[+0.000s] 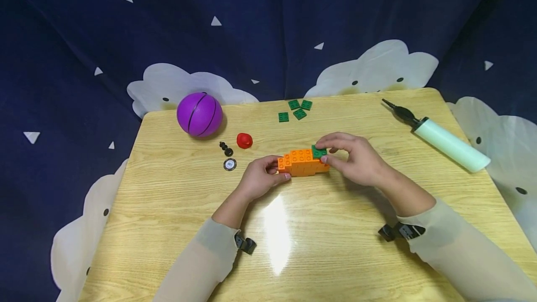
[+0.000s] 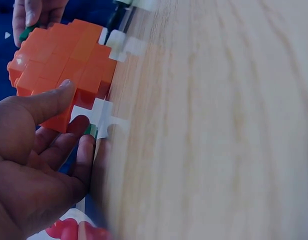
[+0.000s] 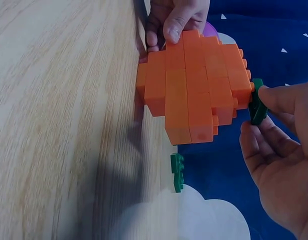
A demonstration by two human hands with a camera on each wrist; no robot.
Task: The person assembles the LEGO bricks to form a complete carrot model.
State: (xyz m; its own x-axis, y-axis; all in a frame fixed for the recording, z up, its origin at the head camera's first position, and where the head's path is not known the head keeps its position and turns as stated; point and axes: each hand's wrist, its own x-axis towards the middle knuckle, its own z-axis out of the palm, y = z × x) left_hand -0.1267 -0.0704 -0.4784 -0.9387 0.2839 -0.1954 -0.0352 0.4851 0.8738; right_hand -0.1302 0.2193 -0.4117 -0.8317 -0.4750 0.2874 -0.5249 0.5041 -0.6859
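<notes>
A stepped, rounded build of orange toy bricks (image 1: 303, 168) stands on the table in front of me. My left hand (image 1: 258, 180) holds its left end, with the thumb (image 2: 56, 100) on the near face and fingers behind. A thin green brick (image 3: 258, 102) is pinched between thumb and fingers of my right hand (image 1: 358, 160). That brick is at the top studs of the build, slightly tilted in the right wrist view; whether it is pressed on cannot be made out.
Several loose green bricks (image 1: 299, 114) lie at the back of the table (image 1: 189, 227). On the left are a purple ball (image 1: 199, 114), a red cap-like piece (image 1: 244, 140), small black pieces (image 1: 228, 152) and a round chip (image 1: 230, 164). A hand pump (image 1: 449, 143) lies at right.
</notes>
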